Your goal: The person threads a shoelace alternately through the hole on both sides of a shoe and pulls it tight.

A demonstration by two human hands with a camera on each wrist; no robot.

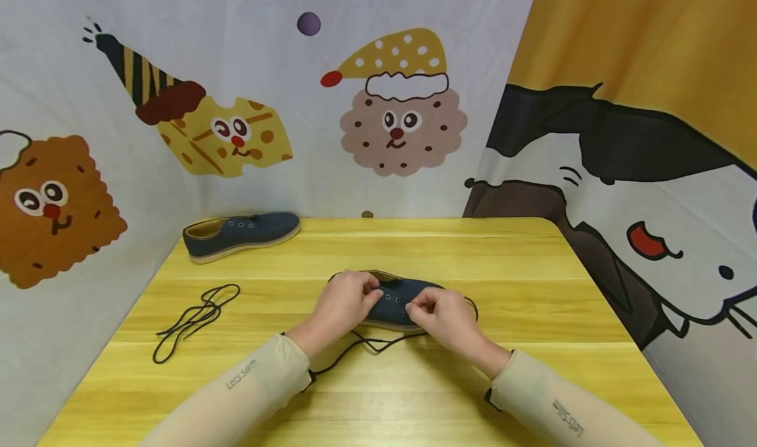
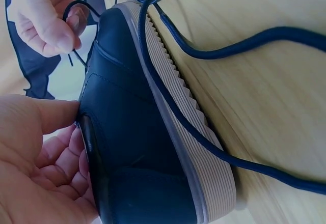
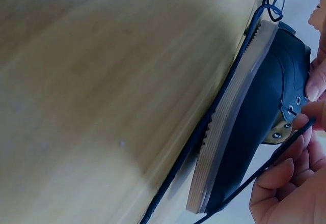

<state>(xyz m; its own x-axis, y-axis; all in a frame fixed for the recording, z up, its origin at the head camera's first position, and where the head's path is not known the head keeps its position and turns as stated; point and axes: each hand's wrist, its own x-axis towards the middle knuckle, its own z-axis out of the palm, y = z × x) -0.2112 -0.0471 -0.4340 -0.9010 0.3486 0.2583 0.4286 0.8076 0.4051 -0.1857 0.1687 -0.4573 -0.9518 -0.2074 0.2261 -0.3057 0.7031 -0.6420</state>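
Observation:
A dark blue lace-up shoe (image 1: 390,314) lies on its sole near the middle of the table, toe to the right. My left hand (image 1: 345,302) pinches the edge of its opening, thumb outside and fingers inside, as the left wrist view shows. Between thumb and fingertips, my right hand (image 1: 447,315) pinches a dark shoelace (image 3: 254,175) close to the eyelets (image 3: 298,101). A short dark piece of lace shows at one eyelet in the right wrist view. The rest of the lace loops round the toe and trails along the near side of the sole.
Another dark blue shoe (image 1: 251,233), its eyelets bare of lace, stands at the table's back left. Below it lies a loose, looped dark shoelace (image 1: 201,315). The wooden table (image 1: 503,256) meets a cartoon-printed curtain (image 1: 319,151) behind.

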